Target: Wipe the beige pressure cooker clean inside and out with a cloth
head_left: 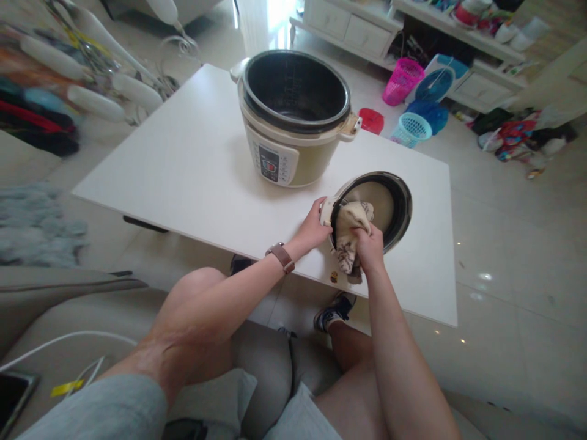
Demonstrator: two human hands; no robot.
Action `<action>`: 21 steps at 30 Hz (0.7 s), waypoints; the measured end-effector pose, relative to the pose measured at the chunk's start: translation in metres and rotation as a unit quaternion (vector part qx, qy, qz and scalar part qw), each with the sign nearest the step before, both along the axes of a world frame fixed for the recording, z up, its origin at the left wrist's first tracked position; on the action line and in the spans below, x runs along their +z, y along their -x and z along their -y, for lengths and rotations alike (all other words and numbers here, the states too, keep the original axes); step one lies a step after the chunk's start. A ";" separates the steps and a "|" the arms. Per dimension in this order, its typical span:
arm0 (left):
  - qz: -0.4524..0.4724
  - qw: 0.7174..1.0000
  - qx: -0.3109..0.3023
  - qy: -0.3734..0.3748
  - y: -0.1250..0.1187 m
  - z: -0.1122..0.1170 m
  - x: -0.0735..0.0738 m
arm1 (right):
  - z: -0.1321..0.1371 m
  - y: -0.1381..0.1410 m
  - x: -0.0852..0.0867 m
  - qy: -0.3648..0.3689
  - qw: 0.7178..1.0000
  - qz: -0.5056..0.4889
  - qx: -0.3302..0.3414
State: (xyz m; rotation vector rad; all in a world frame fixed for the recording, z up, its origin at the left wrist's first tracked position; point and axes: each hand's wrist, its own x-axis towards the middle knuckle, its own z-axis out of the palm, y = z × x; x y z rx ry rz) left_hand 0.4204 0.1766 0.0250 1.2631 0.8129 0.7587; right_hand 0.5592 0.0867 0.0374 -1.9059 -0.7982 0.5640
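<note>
An upturned cooker lid (389, 198) lies on the white table (183, 165), near its front right. My left hand (315, 225) grips the lid's left edge and handle. My right hand (369, 246) is closed on a beige patterned cloth (351, 235), pressing it into the lid's inner face; the cloth's tail hangs over the lid's near rim. Behind the lid stands a beige pressure cooker (293, 119), open, with a dark inner pot and a control panel facing me.
I sit on a grey sofa (257, 366), knees under the table's near edge. A phone (13, 397) and white cable (64, 339) lie at my left. Pink and blue baskets (403, 79) and clutter cover the floor beyond; a clothes rack (68, 73) stands at left.
</note>
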 end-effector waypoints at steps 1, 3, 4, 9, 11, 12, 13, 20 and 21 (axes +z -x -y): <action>-0.009 1.000 0.006 -0.008 0.000 0.000 0.000 | -0.001 -0.004 -0.001 -0.008 1.000 -0.021 -0.008; -0.024 0.999 0.015 -0.018 0.000 0.001 -0.001 | -0.002 -0.014 0.000 -0.027 0.998 -0.046 -0.034; -0.028 0.999 0.017 -0.023 0.000 0.001 -0.001 | -0.002 -0.018 0.003 -0.042 0.997 -0.044 -0.055; -0.042 0.999 0.023 -0.023 0.002 0.002 -0.002 | 0.006 -0.032 0.038 -0.205 0.937 0.102 -0.265; -0.044 0.999 0.023 -0.022 0.002 0.002 -0.001 | 0.012 -0.030 0.049 -0.240 0.907 0.181 -0.295; -0.046 0.998 0.025 -0.024 0.002 0.002 -0.001 | 0.015 -0.029 0.051 -0.227 0.909 0.214 -0.277; -0.047 0.998 0.028 -0.028 0.002 0.003 -0.001 | 0.017 -0.027 0.050 -0.196 0.920 0.241 -0.241; -0.023 0.999 0.016 -0.016 0.001 0.007 0.003 | 0.007 -0.014 0.016 0.050 0.982 0.175 0.056; -0.022 1.000 0.013 -0.013 0.001 0.007 0.005 | 0.005 -0.013 0.013 0.044 0.987 0.145 0.060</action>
